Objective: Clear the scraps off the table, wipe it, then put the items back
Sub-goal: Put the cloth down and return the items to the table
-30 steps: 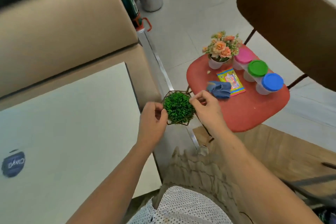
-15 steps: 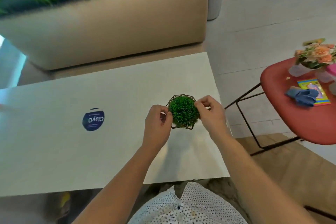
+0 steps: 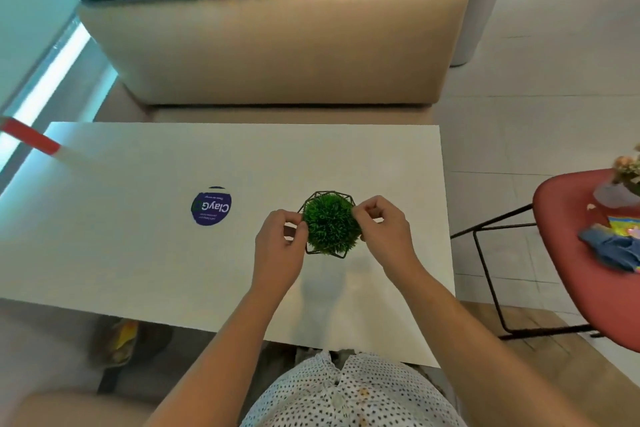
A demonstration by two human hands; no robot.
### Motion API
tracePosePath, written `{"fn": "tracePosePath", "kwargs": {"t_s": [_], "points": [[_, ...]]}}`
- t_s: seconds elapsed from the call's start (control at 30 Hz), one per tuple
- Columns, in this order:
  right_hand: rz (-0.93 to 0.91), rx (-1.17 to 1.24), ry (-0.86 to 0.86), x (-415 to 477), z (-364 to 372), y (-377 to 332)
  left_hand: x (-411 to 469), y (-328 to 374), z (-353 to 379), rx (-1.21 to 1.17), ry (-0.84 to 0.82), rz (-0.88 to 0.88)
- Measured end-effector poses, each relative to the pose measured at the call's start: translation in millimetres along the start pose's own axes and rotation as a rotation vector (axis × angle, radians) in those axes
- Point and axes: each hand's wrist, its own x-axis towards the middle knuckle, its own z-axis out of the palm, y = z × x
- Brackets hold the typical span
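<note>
**Setting the small green faux-grass ball in its black wire cage [image 3: 330,224] on the white rectangular surface [image 3: 138,253]**

Head cam: both hands are on the plant. The left hand [image 3: 278,246] pinches the wire rim on one side, and the right hand [image 3: 382,230] pinches it on the other, fingers curled in. The plant is over the right half of the surface, to the right of a round dark-blue sticker [image 3: 211,206]. I can't tell if its base is actually touching. There's a soft shadow on the near side of it.

To me this is the put-back step. The crumpled blue cloth [image 3: 613,251] is parked on the red chair seat [image 3: 571,270] off to the right, next to a bright colourful packet [image 3: 623,227] and a pot of peach flowers [image 3: 627,177].

The next move probably needs a level set-down with both pinches letting go together, then a reach over to the chair.

The plant itself is a dense, spiky round tuft, upright in a thin angular open frame. It looks light and easy to tip.
</note>
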Motion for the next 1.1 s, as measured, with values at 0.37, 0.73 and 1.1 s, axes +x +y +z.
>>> {"fn": "tracePosePath", "kwargs": {"t_s": [0.37, 0.73, 1.1], "points": [[-0.058, -0.094, -0.31, 12, 61, -19, 17, -38, -56, 0.01, 0.154, -0.168], [-0.118, -0.25, -0.453, 35, 229, -28, 87, -144, -156, 0.004, 0.166, -0.257], [-0.108, -0.27, -0.432, 63, 401, -33, 176, -251, -245, 0.024, 0.183, -0.334]]}}
